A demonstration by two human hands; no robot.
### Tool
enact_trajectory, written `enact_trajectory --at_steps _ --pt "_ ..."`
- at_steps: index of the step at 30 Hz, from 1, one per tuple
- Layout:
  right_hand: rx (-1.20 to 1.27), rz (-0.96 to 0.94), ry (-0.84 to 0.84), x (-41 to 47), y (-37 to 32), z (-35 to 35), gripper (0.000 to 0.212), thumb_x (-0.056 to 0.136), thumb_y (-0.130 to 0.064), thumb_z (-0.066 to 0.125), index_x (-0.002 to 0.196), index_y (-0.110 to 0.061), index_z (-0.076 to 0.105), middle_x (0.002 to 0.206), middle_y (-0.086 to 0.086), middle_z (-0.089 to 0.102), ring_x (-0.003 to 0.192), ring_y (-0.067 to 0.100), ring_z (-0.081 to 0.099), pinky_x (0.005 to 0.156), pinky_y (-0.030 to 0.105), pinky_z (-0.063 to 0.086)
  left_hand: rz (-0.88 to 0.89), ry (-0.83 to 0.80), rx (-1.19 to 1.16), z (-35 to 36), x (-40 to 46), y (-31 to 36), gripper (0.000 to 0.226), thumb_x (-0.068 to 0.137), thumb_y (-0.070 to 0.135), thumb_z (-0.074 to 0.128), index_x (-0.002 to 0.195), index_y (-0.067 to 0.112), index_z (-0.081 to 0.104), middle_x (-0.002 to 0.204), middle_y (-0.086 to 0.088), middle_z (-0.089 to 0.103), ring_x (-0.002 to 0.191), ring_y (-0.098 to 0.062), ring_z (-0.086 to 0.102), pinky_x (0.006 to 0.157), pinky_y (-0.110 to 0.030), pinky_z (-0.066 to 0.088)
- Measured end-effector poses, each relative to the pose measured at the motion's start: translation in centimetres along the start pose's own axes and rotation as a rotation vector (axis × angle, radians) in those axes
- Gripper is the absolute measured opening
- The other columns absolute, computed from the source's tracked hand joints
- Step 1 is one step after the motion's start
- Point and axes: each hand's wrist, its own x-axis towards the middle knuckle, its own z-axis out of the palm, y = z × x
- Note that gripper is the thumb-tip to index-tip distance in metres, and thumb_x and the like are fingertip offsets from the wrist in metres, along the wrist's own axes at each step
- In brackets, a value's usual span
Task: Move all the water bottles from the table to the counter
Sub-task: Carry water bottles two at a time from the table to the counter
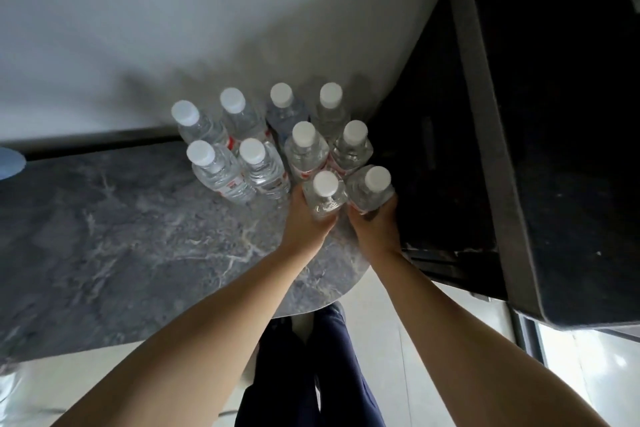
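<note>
Several clear water bottles with white caps stand in a cluster (266, 139) near the right end of a grey marble surface (121, 236). My left hand (304, 222) grips the nearest bottle on the left (325, 196). My right hand (375, 224) grips the nearest bottle on the right (369, 189). Both held bottles are upright, side by side at the front of the cluster. I cannot tell whether they rest on the surface or are lifted.
A pale wall (207, 28) rises behind the bottles. A dark cabinet or appliance with a grey frame (485, 135) stands close on the right. A pale blue object (10, 163) sits at the far left edge. Light floor and my dark trousers (311, 374) lie below.
</note>
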Motion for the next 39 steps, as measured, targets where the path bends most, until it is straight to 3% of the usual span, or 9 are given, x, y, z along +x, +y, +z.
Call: enact_trajectory --at_steps 5,7,10,14,17,20,25,32,39 --pt "-0.042 -0.006 -0.033 -2.6 -2.4 -2.5 0.094 0.083 -0.031 0.073 0.153 -0.026 0.01 0.154 0.004 0.036 0.137 0.027 0.042 0.109 0.044 0.04 0.014 -0.029 0.084 -2.0 -1.9 3.8 0.065 0.072 -0.002 0.08 0.124 0.016 0.045 0.106 0.015 0.057 0.094 0.018 0.056 0.087 -0.008 0.044" --pt "-0.083 -0.015 -0.046 -4.5 -4.2 -3.6 0.097 0.082 -0.039 0.073 0.152 -0.031 0.007 0.157 0.005 0.031 0.139 0.03 0.039 0.11 0.048 0.039 0.003 -0.023 0.146 -3.2 -3.4 6.2 0.062 0.074 -0.002 0.079 0.125 0.009 0.045 0.104 0.015 0.052 0.088 0.014 0.051 0.077 0.001 0.037" --pt "-0.183 -0.063 -0.033 -7.1 -7.7 -4.8 0.096 0.083 -0.037 0.072 0.154 -0.028 0.007 0.16 0.01 0.022 0.142 0.033 0.033 0.112 0.049 0.035 -0.032 -0.033 0.237 -4.7 -4.9 10.8 0.056 0.081 0.008 0.075 0.128 0.005 0.044 0.107 0.005 0.049 0.098 -0.009 0.047 0.08 -0.012 0.034" --pt "-0.338 -0.185 -0.072 -9.2 -13.8 -6.3 0.082 0.089 -0.023 0.063 0.154 -0.022 0.012 0.162 0.009 0.01 0.147 0.028 0.021 0.115 0.044 0.03 0.044 -0.015 0.33 -6.6 -5.6 18.0 0.054 0.089 0.022 0.068 0.134 0.004 0.045 0.124 -0.006 0.058 0.113 -0.022 0.055 0.091 -0.03 0.042" --pt "-0.66 -0.341 -0.149 -10.2 -18.3 -7.2 0.061 0.094 -0.021 0.05 0.15 -0.018 0.027 0.159 0.007 0.02 0.148 0.027 0.015 0.117 0.052 0.018 0.146 0.014 0.445 -8.4 -6.4 21.7 0.041 0.095 0.022 0.057 0.131 0.004 0.051 0.126 -0.013 0.062 0.118 -0.027 0.058 0.091 -0.032 0.044" --pt "-0.98 -0.537 -0.233 -11.7 -22.0 -7.2 0.045 0.095 -0.023 0.047 0.14 -0.017 0.043 0.145 0.009 0.044 0.14 0.028 0.032 0.116 0.056 0.021 0.188 0.072 0.561 -11.5 -8.1 23.9 0.027 0.096 0.019 0.052 0.119 0.009 0.06 0.119 -0.009 0.065 0.112 -0.026 0.059 0.085 -0.032 0.043" --pt "-1.325 -0.886 -0.277 -15.8 -26.6 -3.8 0.036 0.097 -0.026 0.04 0.13 -0.019 0.053 0.133 0.007 0.056 0.124 0.029 0.051 0.104 0.044 0.036 0.161 0.189 0.683 -19.3 -12.3 24.2 0.029 0.094 0.016 0.051 0.121 0.008 0.057 0.12 -0.012 0.062 0.113 -0.031 0.057 0.089 -0.039 0.047" --pt "-1.397 -1.167 -0.374 -24.9 -28.8 4.4 0.039 0.1 -0.031 0.038 0.135 -0.02 0.047 0.138 0.007 0.05 0.13 0.027 0.043 0.112 0.046 0.026 0.003 0.411 0.658 -31.2 -21.9 21.4 0.038 0.097 0.024 0.05 0.132 0.013 0.051 0.13 -0.01 0.057 0.117 -0.029 0.057 0.096 -0.04 0.047" --pt "-1.348 -1.414 -0.568 -41.9 -25.7 14.0 0.039 0.099 -0.026 0.038 0.136 -0.021 0.049 0.139 0.008 0.048 0.13 0.028 0.042 0.108 0.042 0.033 -0.118 0.628 0.614 -41.5 -37.1 14.4 0.039 0.099 0.026 0.05 0.135 0.011 0.051 0.133 -0.01 0.057 0.12 -0.026 0.056 0.095 -0.035 0.046"
